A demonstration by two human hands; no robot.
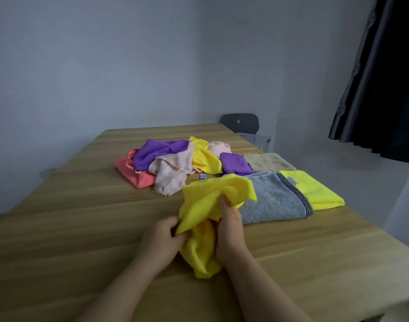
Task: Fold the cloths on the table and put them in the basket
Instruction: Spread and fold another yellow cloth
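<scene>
Bunched in the curled fingers of the left hand (160, 240) and right hand (229, 228), a crumpled bright yellow microfibre cloth (205, 205) (not yet folded); a folded grey terry towel (273, 201) lies just right of the grip, a tangled multicoloured heap (166, 163) beyond.

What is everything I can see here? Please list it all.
table: one, light wood, fills the foreground
cloth heap: at least four crumpled cloths, coral, purple, pale pink, yellow, mid-table
small label: one, blue and white, just in front of the heap
folded purple cloth: one, purple, right of the heap
folded beige cloth: one, beige, right of the purple one
folded grey towel: one, grey with dark stripes, right side
folded neon cloth: one, neon yellow, right of the towel
basket: one, pale plastic, beyond the table's far right edge
chair: one, dark, behind the basket
curtain: one, dark, upper right
held cloth: one, yellow, crumpled, near edge
left hand: one, its grip on the held cloth
right hand: one, its grip on the held cloth
</scene>
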